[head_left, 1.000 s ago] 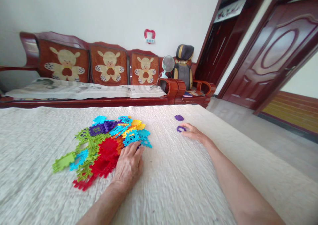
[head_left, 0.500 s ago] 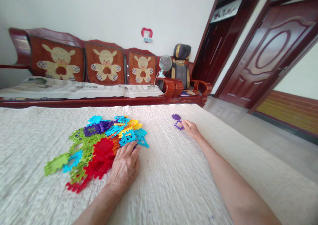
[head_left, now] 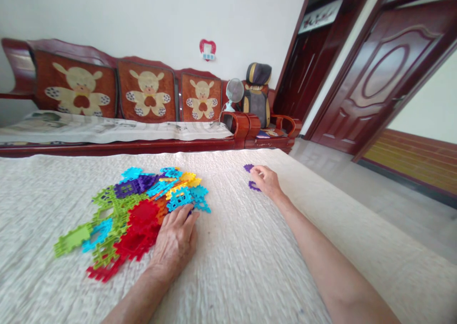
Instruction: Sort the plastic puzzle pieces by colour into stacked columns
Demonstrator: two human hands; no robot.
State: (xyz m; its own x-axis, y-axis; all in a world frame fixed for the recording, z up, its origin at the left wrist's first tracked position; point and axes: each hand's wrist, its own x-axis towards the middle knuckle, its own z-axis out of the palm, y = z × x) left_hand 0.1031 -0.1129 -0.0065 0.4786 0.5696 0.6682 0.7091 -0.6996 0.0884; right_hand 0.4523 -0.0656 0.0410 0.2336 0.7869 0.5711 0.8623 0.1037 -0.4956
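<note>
Here | left hand flat on pile | right hand curled over purple pieces, grip unclear

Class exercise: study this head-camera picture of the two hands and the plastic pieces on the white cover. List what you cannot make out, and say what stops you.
- Right hand: whether its grip is closed on a purple piece; the fingers cover the contact.
- Second purple piece: too small to read its shape.
- Left hand: it hides what lies under it at the edge of the pile of pieces.
- Both forearms: cut off by the bottom edge.
</note>
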